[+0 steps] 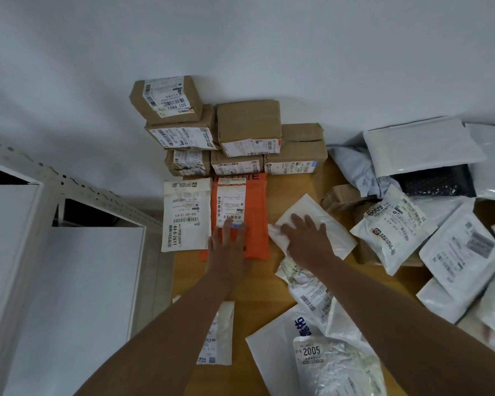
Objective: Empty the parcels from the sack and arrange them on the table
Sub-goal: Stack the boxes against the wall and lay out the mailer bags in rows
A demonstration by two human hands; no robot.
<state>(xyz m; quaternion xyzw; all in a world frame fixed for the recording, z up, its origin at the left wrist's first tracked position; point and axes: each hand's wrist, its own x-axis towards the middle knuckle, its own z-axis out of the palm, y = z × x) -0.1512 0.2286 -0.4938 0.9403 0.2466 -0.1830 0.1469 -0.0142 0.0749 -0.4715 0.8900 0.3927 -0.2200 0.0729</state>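
Bench (292, 184): tan wood surface, set against a pale wall (240, 38) at the far side. White metal shelving (55, 252) stands off the left edge.

Heap of soft mailers (455, 252): white and grey plastic bags, loosely overlapping, covering the right side of the bench from far to near. A black bubble mailer (437, 181) lies partly under a grey bag at far right.

Stack of cardboard boxes (229, 138): brown, labelled, against the wall at far centre. Three sit in the bottom row side by side, two on the row above, one on top at the left.

Large white bag (272, 350) with blue print: near edge, right of centre, partly under a crinkled clear-wrapped parcel marked "2005" (326, 364).

Orange mailer (240, 218): flat on the bench just near of the box stack, white label facing up. It touches a white padded envelope (185, 214) on its left, the two lying side by side with long edges parallel.

White padded mailer (315, 224): just right of the orange mailer, lying at an angle, label not showing.

Small white labelled parcel (216, 332): near left edge, partly hidden under the left forearm.

Left hand (227, 241): palm down, fingers straight and together, pressing on the near part of the orange mailer. Grips nothing.

Right hand (305, 232): palm down, fingers spread, lying flat on the white padded mailer. Whether the thumb curls under its edge, I cannot tell.
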